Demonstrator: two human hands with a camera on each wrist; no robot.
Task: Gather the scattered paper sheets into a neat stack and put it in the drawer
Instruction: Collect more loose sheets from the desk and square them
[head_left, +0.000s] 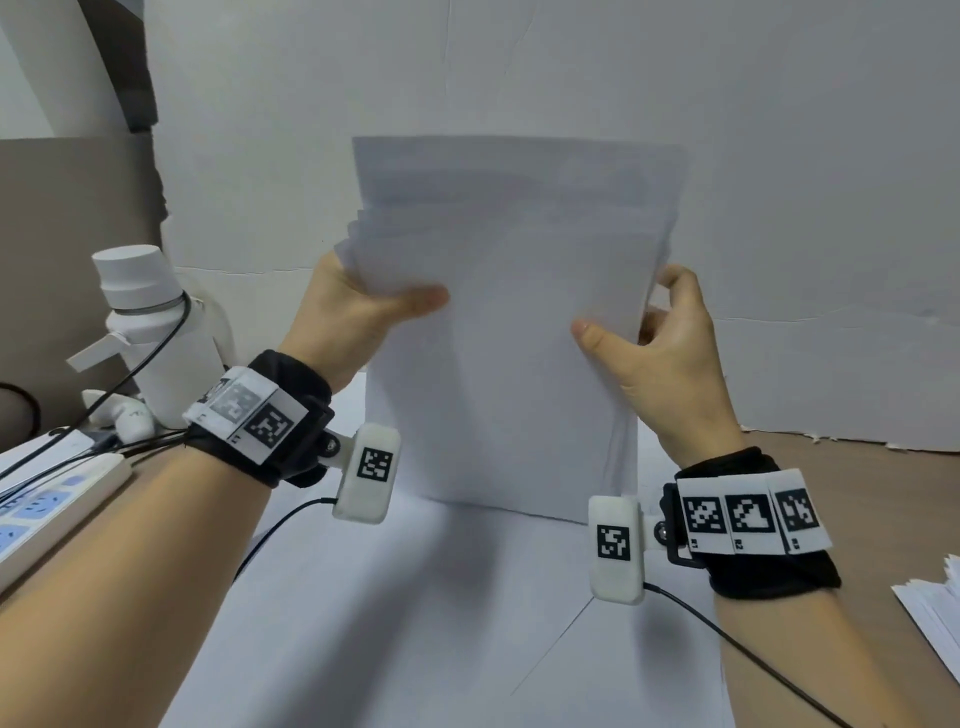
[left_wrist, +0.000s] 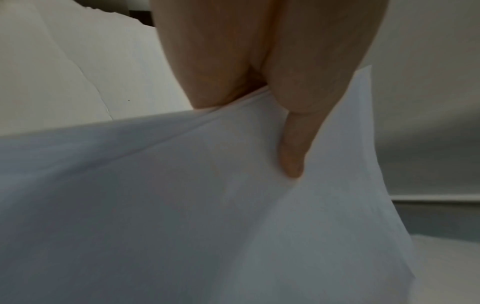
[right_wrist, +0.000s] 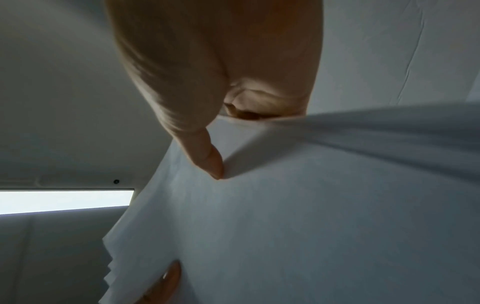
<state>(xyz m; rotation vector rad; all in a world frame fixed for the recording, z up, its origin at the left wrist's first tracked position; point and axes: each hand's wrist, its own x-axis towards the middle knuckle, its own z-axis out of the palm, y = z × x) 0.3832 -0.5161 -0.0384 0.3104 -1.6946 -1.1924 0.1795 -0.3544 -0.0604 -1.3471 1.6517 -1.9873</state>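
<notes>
A stack of white paper sheets (head_left: 498, 322) stands upright on its bottom edge on more white paper lying flat on the table (head_left: 415, 623). My left hand (head_left: 363, 306) grips the stack's left edge, thumb on the front. My right hand (head_left: 639, 332) grips the right edge, thumb on the front, fingers curled behind. The top edges of the sheets are staggered, not flush. The left wrist view shows my thumb (left_wrist: 293, 152) pressed on the paper (left_wrist: 182, 205). The right wrist view shows my thumb (right_wrist: 205, 152) on the sheets (right_wrist: 311, 216). No drawer is in view.
A white bottle (head_left: 156, 332) stands at the left with cables and a power strip (head_left: 57, 499) beside it. More loose white sheets (head_left: 935, 613) lie at the right edge on the brown table. A white board (head_left: 571, 104) stands behind.
</notes>
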